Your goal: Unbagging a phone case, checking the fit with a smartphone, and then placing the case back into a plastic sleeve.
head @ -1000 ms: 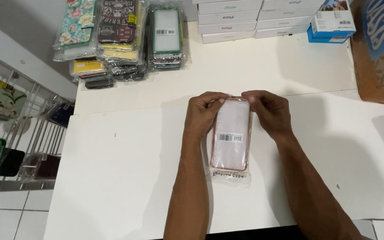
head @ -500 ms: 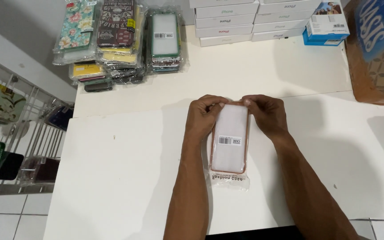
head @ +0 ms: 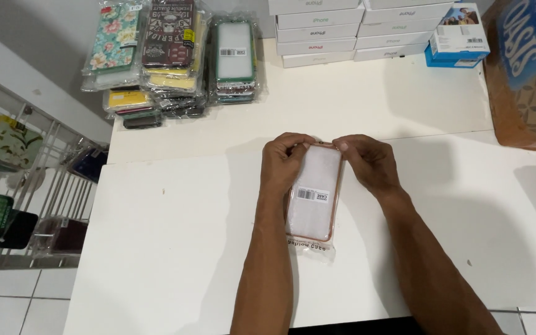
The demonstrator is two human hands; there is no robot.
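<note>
Centre of the frame, on the white tabletop (head: 175, 248), lies a bagged phone case (head: 313, 195). It looks light and stiff, its clear wrap slippery and crinkly. Left hand (head: 282, 162) and right hand (head: 368, 162) pinch its upper end, grip clamped there; the case stretches toward the lower frame.
</note>
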